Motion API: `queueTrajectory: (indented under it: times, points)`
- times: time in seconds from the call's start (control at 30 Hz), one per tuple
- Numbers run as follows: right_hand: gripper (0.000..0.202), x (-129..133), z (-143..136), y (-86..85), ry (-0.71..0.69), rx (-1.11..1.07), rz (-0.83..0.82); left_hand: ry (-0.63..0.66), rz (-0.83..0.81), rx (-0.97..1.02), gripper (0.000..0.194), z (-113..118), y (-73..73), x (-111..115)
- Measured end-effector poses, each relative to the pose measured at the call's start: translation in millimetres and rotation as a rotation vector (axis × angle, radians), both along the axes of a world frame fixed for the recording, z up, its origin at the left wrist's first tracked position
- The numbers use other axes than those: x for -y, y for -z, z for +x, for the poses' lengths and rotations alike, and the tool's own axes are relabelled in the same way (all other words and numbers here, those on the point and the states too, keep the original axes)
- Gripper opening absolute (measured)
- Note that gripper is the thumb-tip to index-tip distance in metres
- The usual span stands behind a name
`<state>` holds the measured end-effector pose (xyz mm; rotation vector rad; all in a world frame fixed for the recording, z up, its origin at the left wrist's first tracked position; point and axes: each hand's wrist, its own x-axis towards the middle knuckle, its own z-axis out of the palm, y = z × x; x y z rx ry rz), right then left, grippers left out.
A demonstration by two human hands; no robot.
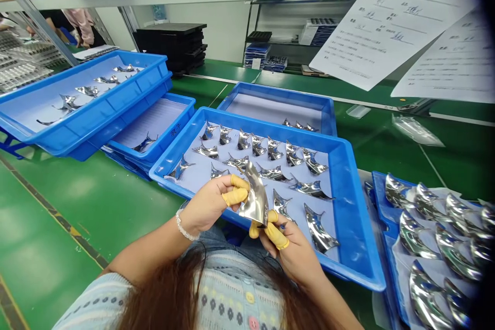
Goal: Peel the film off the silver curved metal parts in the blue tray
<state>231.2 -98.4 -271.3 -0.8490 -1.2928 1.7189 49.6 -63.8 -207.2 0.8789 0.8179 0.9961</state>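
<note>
A curved, mirror-polished metal part (256, 197) is held up over the near edge of a blue tray (358, 206). My left hand (216, 198) pinches its left side, with yellow finger cots on the thumb and finger. At its lower end, my right hand (284, 240) grips it, also in yellow finger cots. Several similar shiny curved parts, such as one polished part (319, 229) at the near right, lie in rows on the tray's white paper lining. Parts of the tray behind my hands are hidden.
Stacked blue trays (116, 108) with more parts stand at the left. Behind is another blue tray (278, 98). At the right, polished parts (415, 234) lie on lined blue holders. Paper sheets (386, 26) hang at the upper right. A person (81, 26) is at the far left.
</note>
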Motion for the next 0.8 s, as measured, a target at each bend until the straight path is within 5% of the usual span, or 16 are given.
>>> queueTrajectory:
  times: [0.33,0.43,0.5,0.63,0.8]
  points:
    - [0.032,-1.0,0.4,5.3,-0.01,0.088,0.001,0.075,0.033,-0.155,0.017,-2.9,1.1,-3.1]
    - [0.033,-4.6,5.9,8.7,0.089,0.115,0.006,0.073,0.107,-0.256,0.013,-18.3,-3.9,-14.7]
    - [0.036,-8.4,10.3,10.6,0.187,0.094,-0.006,0.027,0.214,-0.504,0.01,-37.3,-8.0,-29.0]
    - [0.035,-13.7,15.5,11.6,0.304,0.039,-0.084,-0.004,0.272,-1.325,0.015,-77.1,-4.8,-60.9]
    - [0.033,-11.9,17.7,14.9,0.249,0.038,-0.092,0.129,0.142,-1.645,0.016,-90.8,27.0,-81.7]
